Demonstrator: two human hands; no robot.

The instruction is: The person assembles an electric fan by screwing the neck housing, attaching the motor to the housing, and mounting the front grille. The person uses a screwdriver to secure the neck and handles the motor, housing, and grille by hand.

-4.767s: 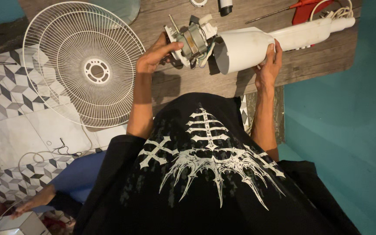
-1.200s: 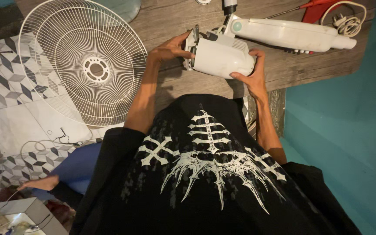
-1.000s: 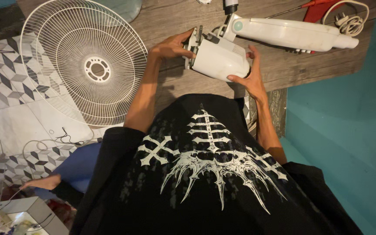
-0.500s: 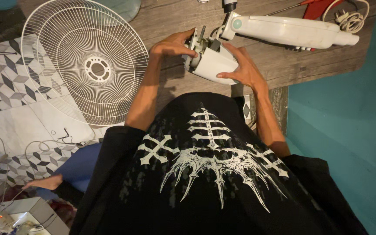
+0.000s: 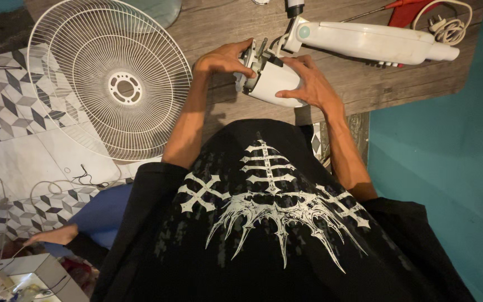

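On the wooden table (image 5: 331,92), my two hands hold a white fan motor housing (image 5: 270,84). My left hand (image 5: 223,59) grips its front end, where the motor plate and shaft (image 5: 256,54) stick out. My right hand (image 5: 308,84) is spread over the rounded white back cover and holds it. The housing is joined to a long white fan stand (image 5: 364,42) that lies across the table behind it.
A white wire fan grille (image 5: 110,78) hangs over the table's left edge above the patterned tile floor. A red-handled screwdriver (image 5: 389,6), a coiled white cord with plug (image 5: 445,25) and a small black-and-white cylinder (image 5: 293,6) lie at the far edge. An open box (image 5: 23,282) sits at the bottom left. A teal wall is on the right.
The motor has gone into the white cover. The housing has been turned and tilted toward me, and my right hand has moved from its rear end to lie over its top.
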